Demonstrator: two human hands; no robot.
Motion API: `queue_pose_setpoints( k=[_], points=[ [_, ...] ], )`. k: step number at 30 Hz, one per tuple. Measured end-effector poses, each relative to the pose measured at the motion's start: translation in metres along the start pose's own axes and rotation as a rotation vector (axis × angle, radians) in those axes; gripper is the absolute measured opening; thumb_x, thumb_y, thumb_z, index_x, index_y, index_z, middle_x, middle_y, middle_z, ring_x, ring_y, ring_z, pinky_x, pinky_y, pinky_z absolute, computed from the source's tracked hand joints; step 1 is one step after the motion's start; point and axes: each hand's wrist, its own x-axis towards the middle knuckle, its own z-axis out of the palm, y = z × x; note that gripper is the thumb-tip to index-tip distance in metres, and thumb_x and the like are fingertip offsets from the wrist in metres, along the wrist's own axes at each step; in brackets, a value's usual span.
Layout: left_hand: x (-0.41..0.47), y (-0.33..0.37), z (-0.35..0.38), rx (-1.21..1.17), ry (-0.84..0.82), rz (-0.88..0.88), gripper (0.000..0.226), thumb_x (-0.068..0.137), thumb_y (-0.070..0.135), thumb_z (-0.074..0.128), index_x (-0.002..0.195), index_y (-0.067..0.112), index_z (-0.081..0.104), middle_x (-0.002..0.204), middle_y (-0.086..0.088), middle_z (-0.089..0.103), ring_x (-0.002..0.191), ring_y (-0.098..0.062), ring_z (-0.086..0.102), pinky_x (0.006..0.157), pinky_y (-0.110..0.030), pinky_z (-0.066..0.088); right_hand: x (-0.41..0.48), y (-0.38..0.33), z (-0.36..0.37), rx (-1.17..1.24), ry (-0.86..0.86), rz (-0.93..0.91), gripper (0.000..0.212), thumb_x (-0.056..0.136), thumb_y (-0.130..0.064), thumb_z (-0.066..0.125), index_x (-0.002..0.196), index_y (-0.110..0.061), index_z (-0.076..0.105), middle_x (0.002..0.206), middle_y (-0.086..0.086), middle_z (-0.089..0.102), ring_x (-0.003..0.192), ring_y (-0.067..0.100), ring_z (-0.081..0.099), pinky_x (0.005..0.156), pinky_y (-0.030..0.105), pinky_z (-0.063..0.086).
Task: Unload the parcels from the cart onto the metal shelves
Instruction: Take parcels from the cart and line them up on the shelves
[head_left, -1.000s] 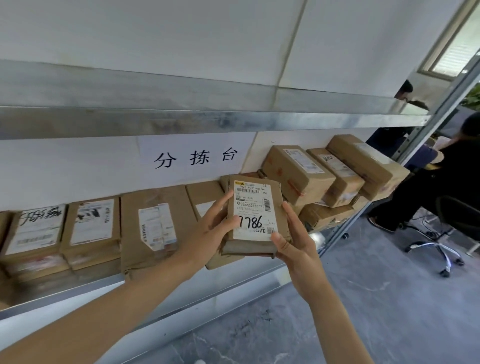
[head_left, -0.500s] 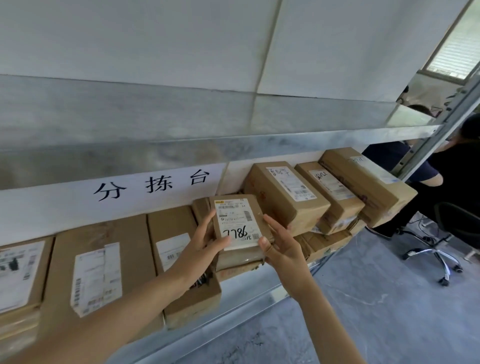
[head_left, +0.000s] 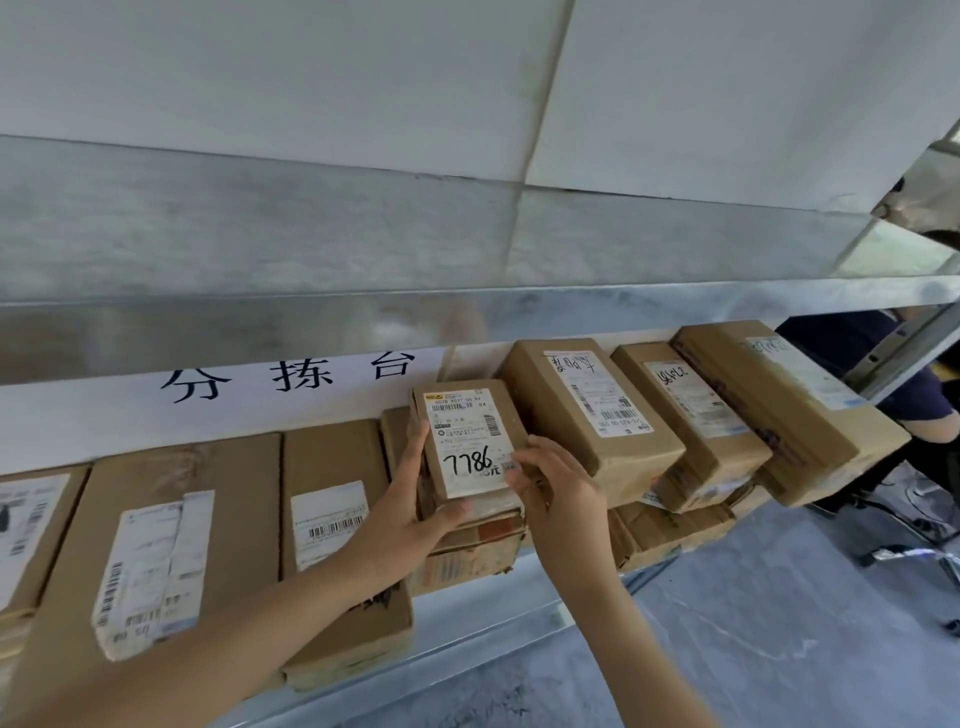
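The parcel (head_left: 467, 441) marked 7786 sits below the sign (head_left: 291, 376) and to its right, on the lower shelf (head_left: 498, 618); its long axis runs up and back toward the wall, label facing out; whether its lower end already bears on the taped box (head_left: 467, 551) beneath, I cannot tell. Both hands hold it; the left hand (head_left: 410, 499) grips the left edge, fingers (head_left: 418, 441) curled round the side, thumb under the label; the right hand (head_left: 561, 488) pinches the lower right corner, fingers (head_left: 524, 460) clamped on the cardboard. A bigger box (head_left: 587, 421), further right of the sign, leans just beside the parcel, and the right hand lies in front of it. The parcel lies ahead of and above both palms, each hand about equally near; release, I judge, means drawing the fingers down and outward, the right ones with least room.
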Motion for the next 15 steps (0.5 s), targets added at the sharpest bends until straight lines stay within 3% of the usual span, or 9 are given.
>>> queue_pose_setpoints(
  k=[3, 5, 8, 12, 15],
  points=[
    [0.006, -0.002, 0.004, 0.034, 0.052, 0.012, 0.087, 0.077, 0.053, 0.060, 0.133, 0.063, -0.007, 0.153, 0.018, 0.024, 0.139, -0.003, 0.026, 0.117, -0.041, 0.025, 0.015, 0.003, 0.002, -0.099, -0.031, -0.184, 0.012, 0.086, -0.004, 0.061, 0.092, 0.000, 0.072, 0.106, 0.010, 0.068, 0.098, 0.018, 0.066, 0.086, 0.005, 0.043],
    [0.012, -0.002, 0.007, 0.071, 0.084, 0.011, 0.089, 0.083, 0.045, 0.061, 0.137, 0.059, -0.008, 0.153, 0.017, 0.026, 0.138, -0.002, 0.028, 0.116, -0.039, 0.026, 0.021, 0.005, 0.000, -0.134, -0.082, -0.293, 0.014, 0.083, -0.006, 0.061, 0.092, -0.002, 0.071, 0.101, 0.009, 0.069, 0.094, 0.020, 0.068, 0.083, 0.013, 0.050],
    [0.021, -0.002, 0.014, 0.098, 0.162, 0.005, 0.088, 0.090, 0.024, 0.061, 0.146, 0.042, -0.005, 0.147, 0.018, 0.034, 0.131, 0.005, 0.035, 0.113, -0.026, 0.028, 0.026, 0.014, -0.003, -0.216, -0.206, -0.393, 0.029, 0.073, 0.002, 0.073, 0.102, -0.004, 0.068, 0.109, 0.011, 0.067, 0.101, 0.026, 0.068, 0.083, 0.026, 0.053],
    [0.030, -0.006, 0.024, 0.121, 0.286, 0.038, 0.084, 0.088, 0.024, 0.062, 0.150, 0.033, 0.006, 0.147, 0.016, 0.035, 0.129, 0.012, 0.033, 0.109, -0.013, 0.029, 0.034, 0.021, -0.002, -0.280, -0.260, -0.423, 0.051, 0.055, 0.015, 0.080, 0.101, -0.006, 0.068, 0.108, 0.010, 0.068, 0.101, 0.027, 0.069, 0.066, 0.034, 0.061],
    [0.031, -0.005, 0.028, 0.210, 0.341, 0.081, 0.085, 0.081, 0.041, 0.060, 0.149, 0.036, 0.010, 0.152, 0.017, 0.022, 0.137, 0.004, 0.023, 0.114, -0.026, 0.026, 0.041, 0.021, -0.002, -0.288, -0.240, -0.451, 0.053, 0.048, 0.017, 0.080, 0.094, -0.007, 0.070, 0.099, 0.008, 0.070, 0.092, 0.025, 0.071, 0.058, 0.030, 0.060]
  ],
)
